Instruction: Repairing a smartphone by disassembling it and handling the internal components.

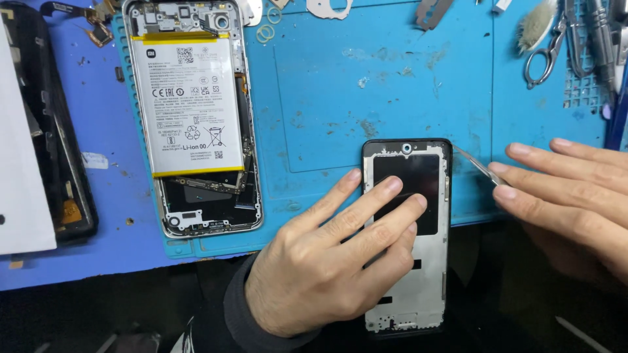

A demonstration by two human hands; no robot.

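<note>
A phone display frame (pixel 428 157) lies face down at the near edge of the blue mat (pixel 340 98), its metal back plate and a black patch showing. My left hand (pixel 327 261) lies flat on it, fingers spread across the plate. My right hand (pixel 569 196) hovers at the frame's right side, fingers extended, holding thin metal tweezers (pixel 477 165) whose tip touches the frame's upper right edge. An opened phone (pixel 193 117) with its white battery exposed lies at the upper left of the mat.
Scissors (pixel 546 49), a small brush (pixel 535 25) and other metal tools lie at the top right. Small metal parts sit along the mat's far edge. Another dark phone part (pixel 59 157) with a white sheet over it lies at the far left.
</note>
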